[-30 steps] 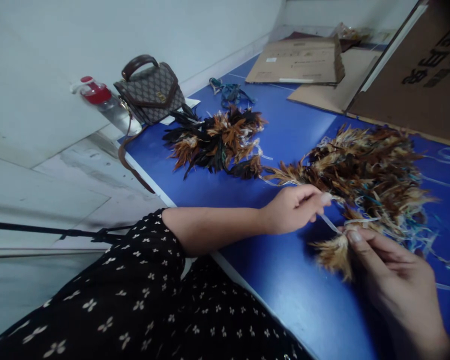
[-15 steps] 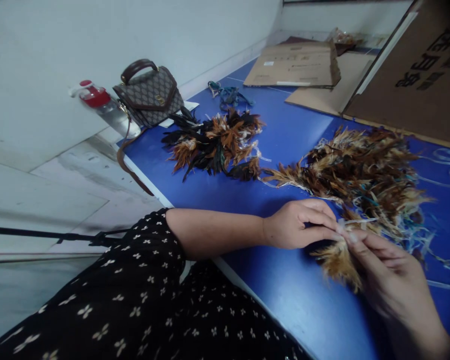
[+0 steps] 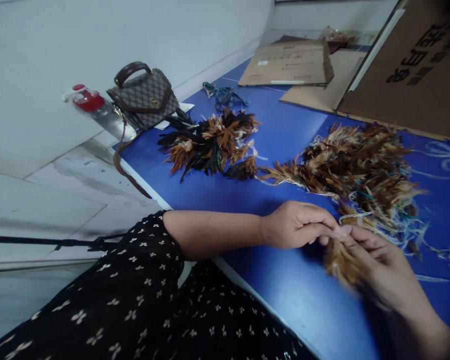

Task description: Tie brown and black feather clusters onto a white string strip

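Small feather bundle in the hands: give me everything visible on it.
The small feather bundle is a tuft of tan and brown feathers, soft-looking and motion-blurred. Its gathered end points up, tips fanning down over the blue table, contact unclear. The right hand grips it; the left hand pinches its top end. The large feather pile lies just behind; any binding is hidden.

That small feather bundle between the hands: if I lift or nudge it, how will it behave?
Probably light and floppy: the small feather bundle hangs in soft wisps from the right hand, the left hand pinching its top. Unlikely to roll; a push would probably splay it on the table. It may snag strings trailing from the large feather pile.
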`<action>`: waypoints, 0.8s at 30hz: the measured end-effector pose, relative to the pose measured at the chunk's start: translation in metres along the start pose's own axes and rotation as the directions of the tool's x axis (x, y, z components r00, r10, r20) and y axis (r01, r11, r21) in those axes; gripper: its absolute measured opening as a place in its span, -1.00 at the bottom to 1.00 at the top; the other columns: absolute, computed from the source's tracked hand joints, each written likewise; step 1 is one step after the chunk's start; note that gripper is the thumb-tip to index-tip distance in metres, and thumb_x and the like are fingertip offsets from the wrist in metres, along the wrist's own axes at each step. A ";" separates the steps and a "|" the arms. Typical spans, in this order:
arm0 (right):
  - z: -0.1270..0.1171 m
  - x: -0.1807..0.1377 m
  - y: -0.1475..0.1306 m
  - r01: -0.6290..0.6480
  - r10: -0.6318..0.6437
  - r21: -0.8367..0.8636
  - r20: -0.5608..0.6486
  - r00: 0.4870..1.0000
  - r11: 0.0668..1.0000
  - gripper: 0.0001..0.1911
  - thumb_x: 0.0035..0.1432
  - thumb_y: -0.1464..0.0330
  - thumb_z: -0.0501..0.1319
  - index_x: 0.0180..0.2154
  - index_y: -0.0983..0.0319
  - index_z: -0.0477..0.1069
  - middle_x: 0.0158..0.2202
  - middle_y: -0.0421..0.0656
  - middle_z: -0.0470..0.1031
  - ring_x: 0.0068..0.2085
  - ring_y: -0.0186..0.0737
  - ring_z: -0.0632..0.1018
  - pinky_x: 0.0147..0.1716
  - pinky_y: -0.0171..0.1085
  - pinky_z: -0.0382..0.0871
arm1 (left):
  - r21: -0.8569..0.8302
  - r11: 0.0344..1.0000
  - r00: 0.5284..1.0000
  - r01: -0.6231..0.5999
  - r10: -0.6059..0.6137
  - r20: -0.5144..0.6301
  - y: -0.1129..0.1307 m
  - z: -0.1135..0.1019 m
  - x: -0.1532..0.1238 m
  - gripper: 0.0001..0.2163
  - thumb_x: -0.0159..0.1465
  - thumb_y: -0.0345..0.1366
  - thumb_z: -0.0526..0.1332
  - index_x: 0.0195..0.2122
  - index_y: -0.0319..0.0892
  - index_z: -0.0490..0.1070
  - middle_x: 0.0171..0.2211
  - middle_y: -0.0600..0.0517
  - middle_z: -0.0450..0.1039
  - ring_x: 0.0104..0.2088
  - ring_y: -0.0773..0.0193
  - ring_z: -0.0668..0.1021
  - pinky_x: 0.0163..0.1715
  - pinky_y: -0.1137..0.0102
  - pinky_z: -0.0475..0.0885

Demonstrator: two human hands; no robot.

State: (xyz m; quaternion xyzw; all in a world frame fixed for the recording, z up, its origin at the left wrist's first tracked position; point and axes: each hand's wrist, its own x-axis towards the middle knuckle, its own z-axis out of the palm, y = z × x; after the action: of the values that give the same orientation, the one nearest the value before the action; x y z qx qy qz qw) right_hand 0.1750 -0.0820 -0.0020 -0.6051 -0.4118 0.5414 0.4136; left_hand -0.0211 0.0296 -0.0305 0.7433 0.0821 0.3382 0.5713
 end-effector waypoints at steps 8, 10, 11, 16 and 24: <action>-0.038 -0.009 -0.007 0.232 -0.216 -0.538 0.094 0.972 0.811 -0.43 0.34 -0.23 0.30 -0.23 0.15 0.62 -0.30 -0.14 0.66 -0.26 -0.18 0.63 -0.28 -0.35 0.51 | -0.011 0.961 0.960 0.278 -0.277 0.042 0.011 0.000 0.000 -0.88 0.43 -0.27 0.40 -0.16 -0.21 0.69 -0.36 0.03 0.65 -0.37 0.39 0.63 -0.22 0.46 0.56; -0.046 -0.014 -0.008 0.272 -0.258 -0.577 0.108 0.960 0.770 -0.48 0.39 -0.18 0.30 -0.22 0.15 0.61 -0.33 -0.18 0.63 -0.29 -0.22 0.61 -0.28 -0.37 0.48 | -0.133 0.893 0.903 0.429 -0.426 0.050 0.008 0.005 -0.001 -0.86 0.39 -0.31 0.44 -0.09 -0.24 0.67 -0.36 0.05 0.65 -0.41 0.41 0.61 -0.27 0.46 0.56; -0.049 -0.017 -0.009 0.297 -0.282 -0.594 0.121 0.952 0.748 -0.51 0.41 -0.14 0.31 -0.22 0.14 0.61 -0.35 -0.19 0.62 -0.31 -0.24 0.60 -0.29 -0.37 0.47 | -0.187 0.848 0.868 0.496 -0.494 0.060 0.006 0.008 -0.001 -0.83 0.37 -0.34 0.45 -0.04 -0.26 0.65 -0.35 0.05 0.66 -0.43 0.42 0.60 -0.29 0.46 0.56; -0.038 -0.022 -0.020 0.497 -0.446 -0.600 0.248 0.860 0.626 -0.70 0.49 0.09 0.31 -0.21 0.13 0.63 -0.31 -0.17 0.65 -0.32 -0.29 0.63 -0.28 -0.38 0.49 | -0.106 0.797 0.802 0.594 -0.577 0.152 0.015 0.015 -0.002 -0.90 0.33 -0.41 0.48 -0.15 -0.26 0.65 -0.39 0.08 0.63 -0.45 0.46 0.57 -0.32 0.50 0.51; -0.025 -0.014 -0.027 0.692 -0.702 -0.601 0.286 0.652 0.399 -0.86 0.50 0.31 0.31 -0.17 0.14 0.64 -0.19 -0.12 0.68 -0.18 -0.25 0.68 -0.16 -0.29 0.56 | -0.238 0.650 0.689 0.722 -0.641 0.338 0.024 0.031 -0.005 -0.77 0.33 -0.17 0.55 -0.29 -0.24 0.67 -0.41 0.09 0.62 -0.45 0.46 0.55 -0.38 0.49 0.45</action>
State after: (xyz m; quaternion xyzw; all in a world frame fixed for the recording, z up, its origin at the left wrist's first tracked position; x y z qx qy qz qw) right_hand 0.1978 -0.0884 0.0297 -0.4853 -0.7868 0.1297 0.3586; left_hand -0.0121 -0.0056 -0.0146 0.5746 0.2304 0.0198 0.7851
